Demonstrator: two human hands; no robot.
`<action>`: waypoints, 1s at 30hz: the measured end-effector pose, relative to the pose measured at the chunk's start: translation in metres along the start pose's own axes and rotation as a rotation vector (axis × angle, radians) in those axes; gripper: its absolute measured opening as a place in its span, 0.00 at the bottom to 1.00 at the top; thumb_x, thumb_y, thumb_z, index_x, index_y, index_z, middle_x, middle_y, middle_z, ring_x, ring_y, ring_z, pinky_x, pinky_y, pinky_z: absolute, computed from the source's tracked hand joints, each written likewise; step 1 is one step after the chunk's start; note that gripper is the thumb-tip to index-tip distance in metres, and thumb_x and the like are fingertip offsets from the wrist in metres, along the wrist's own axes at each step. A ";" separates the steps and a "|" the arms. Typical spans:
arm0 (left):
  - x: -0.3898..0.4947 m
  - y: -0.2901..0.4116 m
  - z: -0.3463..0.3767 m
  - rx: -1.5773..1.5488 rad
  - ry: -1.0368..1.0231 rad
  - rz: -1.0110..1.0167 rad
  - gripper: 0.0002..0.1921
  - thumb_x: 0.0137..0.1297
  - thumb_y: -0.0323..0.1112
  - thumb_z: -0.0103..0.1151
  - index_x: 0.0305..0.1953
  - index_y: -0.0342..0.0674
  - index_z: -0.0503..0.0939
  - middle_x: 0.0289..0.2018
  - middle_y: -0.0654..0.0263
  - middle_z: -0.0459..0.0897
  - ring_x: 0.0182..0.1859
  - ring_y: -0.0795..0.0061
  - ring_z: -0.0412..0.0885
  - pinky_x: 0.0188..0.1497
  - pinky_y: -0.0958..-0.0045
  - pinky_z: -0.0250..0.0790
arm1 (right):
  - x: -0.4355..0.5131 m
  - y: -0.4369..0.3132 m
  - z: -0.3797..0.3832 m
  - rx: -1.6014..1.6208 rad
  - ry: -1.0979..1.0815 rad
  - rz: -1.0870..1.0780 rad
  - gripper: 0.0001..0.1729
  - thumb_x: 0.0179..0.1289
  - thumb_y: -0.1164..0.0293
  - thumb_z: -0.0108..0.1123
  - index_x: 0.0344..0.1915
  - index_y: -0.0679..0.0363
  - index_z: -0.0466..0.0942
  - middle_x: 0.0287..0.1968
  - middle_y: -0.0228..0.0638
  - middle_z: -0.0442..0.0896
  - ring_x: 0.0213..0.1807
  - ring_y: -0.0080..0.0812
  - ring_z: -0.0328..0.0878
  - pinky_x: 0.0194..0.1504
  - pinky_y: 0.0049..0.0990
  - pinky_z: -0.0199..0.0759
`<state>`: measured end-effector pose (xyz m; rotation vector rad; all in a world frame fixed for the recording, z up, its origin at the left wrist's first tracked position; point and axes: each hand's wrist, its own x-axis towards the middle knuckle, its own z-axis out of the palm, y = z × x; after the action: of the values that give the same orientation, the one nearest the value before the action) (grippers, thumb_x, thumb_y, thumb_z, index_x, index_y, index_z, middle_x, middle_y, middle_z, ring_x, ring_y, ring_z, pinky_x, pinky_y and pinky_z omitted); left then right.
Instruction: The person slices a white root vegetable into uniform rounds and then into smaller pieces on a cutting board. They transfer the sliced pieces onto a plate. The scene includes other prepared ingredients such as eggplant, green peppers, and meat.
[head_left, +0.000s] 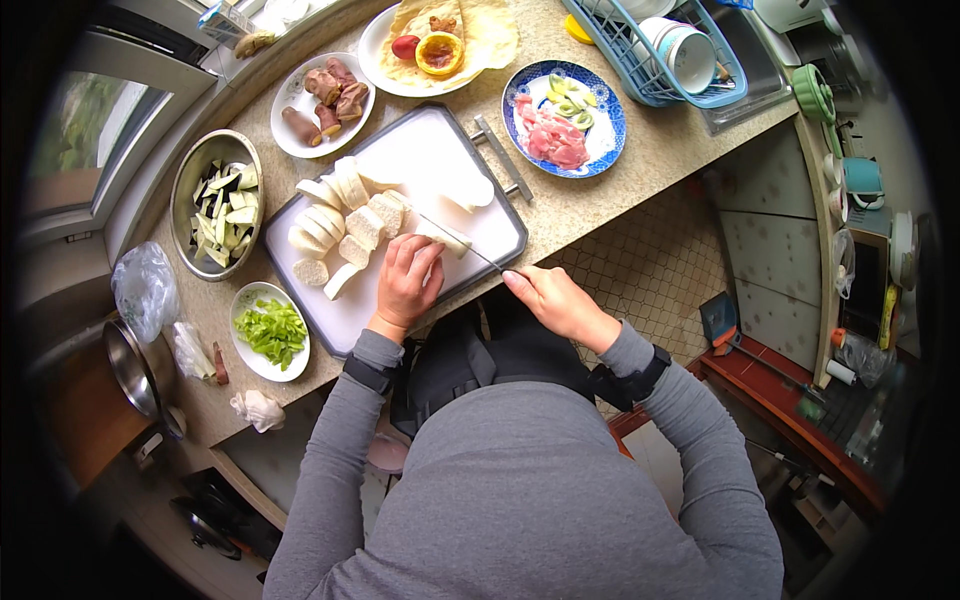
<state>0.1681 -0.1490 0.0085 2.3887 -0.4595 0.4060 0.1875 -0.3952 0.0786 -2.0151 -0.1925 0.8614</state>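
Observation:
My right hand (562, 304) grips a kitchen knife (480, 256), its blade seen nearly edge-on over the white cutting board (487, 232). The blade rests at a piece of white steamed bun (450, 238). Curled fingertips of my left hand (409, 281) hold that piece beside the blade. Sliced steamed bun (319, 229) and thicker cut chunks (366, 225) lie on the left half of the board. Farther right on the board sits another white piece (472, 193), washed out by glare.
Around the board stand a steel bowl of cut eggplant (225, 214), a plate of chopped green pepper (271, 334), a plate of sweet potatoes (330, 105), a flatbread plate (450, 45) and a blue-rimmed plate of sliced meat (562, 135). A blue dish rack (652, 82) is at the right.

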 end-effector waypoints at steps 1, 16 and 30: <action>-0.001 0.000 0.003 0.004 0.022 0.001 0.15 0.53 0.22 0.65 0.44 0.37 0.80 0.44 0.59 0.79 0.50 0.55 0.76 0.53 0.61 0.71 | -0.001 -0.001 0.001 -0.005 -0.009 0.007 0.31 0.75 0.51 0.48 0.32 0.71 0.77 0.27 0.60 0.80 0.33 0.60 0.80 0.36 0.45 0.72; 0.012 -0.008 0.022 -0.065 0.064 0.028 0.12 0.53 0.20 0.66 0.41 0.36 0.80 0.43 0.58 0.79 0.50 0.55 0.77 0.52 0.60 0.70 | -0.012 0.003 0.008 0.035 0.070 0.049 0.30 0.77 0.52 0.47 0.28 0.71 0.72 0.21 0.54 0.73 0.21 0.43 0.67 0.29 0.40 0.65; 0.002 -0.013 0.022 -0.059 0.077 0.046 0.13 0.54 0.21 0.66 0.42 0.37 0.80 0.44 0.59 0.79 0.50 0.56 0.77 0.53 0.61 0.71 | -0.021 -0.006 0.014 -0.021 0.044 0.123 0.32 0.76 0.50 0.47 0.30 0.71 0.75 0.26 0.59 0.79 0.31 0.60 0.79 0.33 0.46 0.71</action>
<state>0.1792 -0.1543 -0.0139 2.3005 -0.4857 0.4963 0.1642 -0.3913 0.0886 -2.0805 -0.0539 0.8941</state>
